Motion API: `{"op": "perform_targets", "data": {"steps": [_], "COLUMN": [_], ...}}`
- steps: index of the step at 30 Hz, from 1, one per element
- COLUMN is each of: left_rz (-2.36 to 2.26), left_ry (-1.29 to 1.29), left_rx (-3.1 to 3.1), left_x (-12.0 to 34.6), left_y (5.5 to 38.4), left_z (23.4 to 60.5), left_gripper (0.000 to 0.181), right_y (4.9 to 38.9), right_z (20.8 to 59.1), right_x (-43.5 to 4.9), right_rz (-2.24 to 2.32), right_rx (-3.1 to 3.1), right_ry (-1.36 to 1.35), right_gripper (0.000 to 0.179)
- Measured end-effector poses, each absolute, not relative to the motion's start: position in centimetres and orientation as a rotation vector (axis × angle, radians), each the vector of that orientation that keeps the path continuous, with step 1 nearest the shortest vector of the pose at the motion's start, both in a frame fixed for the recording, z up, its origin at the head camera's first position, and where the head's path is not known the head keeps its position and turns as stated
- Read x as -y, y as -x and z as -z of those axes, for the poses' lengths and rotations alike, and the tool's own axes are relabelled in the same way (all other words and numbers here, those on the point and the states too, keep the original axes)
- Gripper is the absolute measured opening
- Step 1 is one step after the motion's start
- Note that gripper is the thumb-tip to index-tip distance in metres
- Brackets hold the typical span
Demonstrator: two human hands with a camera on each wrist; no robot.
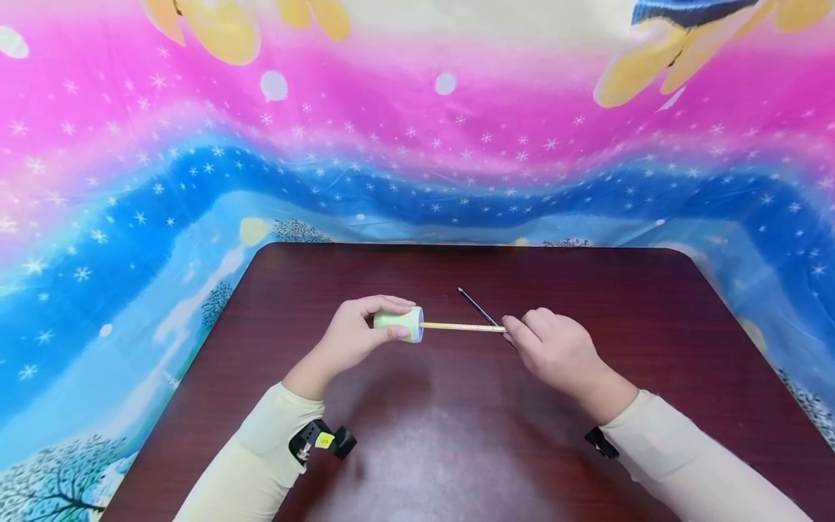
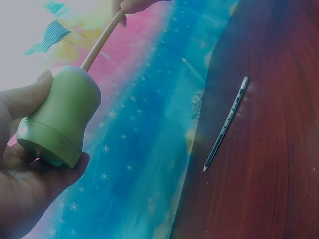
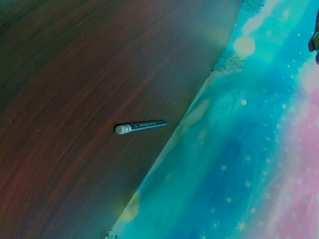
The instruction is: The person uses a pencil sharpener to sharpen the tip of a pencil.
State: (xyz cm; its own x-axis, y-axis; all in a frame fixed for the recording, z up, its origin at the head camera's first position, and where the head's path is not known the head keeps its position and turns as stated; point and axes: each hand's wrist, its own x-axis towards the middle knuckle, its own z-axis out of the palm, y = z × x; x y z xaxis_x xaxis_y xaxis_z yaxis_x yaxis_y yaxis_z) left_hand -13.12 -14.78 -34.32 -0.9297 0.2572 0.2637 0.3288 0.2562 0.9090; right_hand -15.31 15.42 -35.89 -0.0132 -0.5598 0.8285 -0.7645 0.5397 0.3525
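Observation:
My left hand grips a light green pencil sharpener, thumb on one side and fingers on the other. The sharpener lies sideways in the air, its pale end facing right. A yellow pencil runs level from that end, its tip hidden inside. At the pencil's other end, my right hand pinches it between thumb and fingers. In the left wrist view, the green sharpener has a waisted body with the pencil entering its top.
A dark pencil lies on the brown table behind the hands, its far end sharpened. Its pale eraser end shows in the right wrist view. A colourful patterned cloth hangs around the table's back and sides.

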Motion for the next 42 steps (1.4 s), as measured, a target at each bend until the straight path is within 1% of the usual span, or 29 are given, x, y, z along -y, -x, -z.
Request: {"op": "perform_targets", "data": {"steps": [6, 8, 11, 13, 16, 18, 20, 22, 25, 26, 28, 30, 31, 34, 37, 38, 40, 42], "left_rz": [1.740, 1.707, 1.601, 1.511, 1.414, 1.405, 1.418, 1.461, 1.562, 1.598, 1.671, 1.705, 1.714, 1.721, 1.710, 1.703, 1.672, 1.625], "left_ry": [0.591, 0.621, 0.713, 0.781, 0.832, 0.822, 0.791, 0.741, 0.645, 0.618, 0.575, 0.563, 0.562, 0.571, 0.598, 0.610, 0.638, 0.666], "left_rx": [2.450, 2.438, 2.402, 2.372, 2.349, 2.358, 2.380, 2.398, 2.397, 2.388, 2.369, 2.365, 2.370, 2.392, 2.401, 2.399, 2.397, 2.398], "left_x": [14.7, 14.6, 14.6, 14.6, 14.5, 14.5, 14.5, 14.5, 14.5, 14.5, 14.6, 14.6, 14.7, 14.8, 14.9, 14.9, 14.9, 14.9], "left_y": [12.9, 12.8, 12.5, 12.4, 12.2, 12.1, 12.0, 12.0, 11.9, 12.0, 12.0, 11.9, 11.9, 11.8, 11.7, 11.6, 11.5, 11.5], "left_z": [34.4, 34.5, 34.5, 34.4, 34.3, 34.3, 34.4, 34.4, 34.5, 34.4, 34.4, 34.3, 34.3, 34.3, 34.2, 34.1, 34.1, 34.1], "left_gripper": [0.030, 0.030, 0.030, 0.030, 0.032, 0.032, 0.032, 0.032, 0.031, 0.031, 0.031, 0.031, 0.031, 0.030, 0.030, 0.030, 0.030, 0.029], "right_y": [14.9, 14.5, 14.0, 13.9, 14.1, 14.3, 14.4, 14.4, 14.2, 14.2, 14.3, 14.5, 14.7, 14.9, 14.7, 14.5, 13.8, 13.3], "right_z": [36.1, 36.0, 35.2, 34.6, 33.7, 33.4, 33.1, 33.0, 33.5, 33.9, 34.6, 35.2, 35.4, 35.9, 36.1, 36.1, 35.7, 35.0], "right_x": [-15.9, -16.0, -16.2, -16.2, -16.3, -16.4, -16.4, -16.3, -16.4, -16.4, -16.4, -16.3, -16.2, -15.9, -15.6, -15.6, -15.6, -15.6], "right_rz": [-0.339, -0.463, -0.837, -1.202, -1.713, -1.828, -1.669, -1.333, -0.817, -0.687, -0.495, -0.367, -0.326, -0.279, -0.327, -0.376, -0.565, -0.854], "right_rx": [1.978, 2.148, 2.483, 2.707, 2.940, 3.042, 3.137, 3.140, 2.877, 2.723, 2.397, 2.094, 1.971, 1.766, 1.807, 1.881, 2.144, 2.469], "right_ry": [-1.158, -1.167, -1.146, -1.073, -0.877, -0.802, -0.817, -0.875, -0.983, -1.020, -1.070, -1.112, -1.126, -1.149, -1.156, -1.161, -1.163, -1.098], "right_gripper": [0.040, 0.029, 0.016, 0.011, 0.019, 0.023, 0.025, 0.030, 0.043, 0.042, 0.036, 0.030, 0.030, 0.030, 0.033, 0.035, 0.028, 0.022]}}
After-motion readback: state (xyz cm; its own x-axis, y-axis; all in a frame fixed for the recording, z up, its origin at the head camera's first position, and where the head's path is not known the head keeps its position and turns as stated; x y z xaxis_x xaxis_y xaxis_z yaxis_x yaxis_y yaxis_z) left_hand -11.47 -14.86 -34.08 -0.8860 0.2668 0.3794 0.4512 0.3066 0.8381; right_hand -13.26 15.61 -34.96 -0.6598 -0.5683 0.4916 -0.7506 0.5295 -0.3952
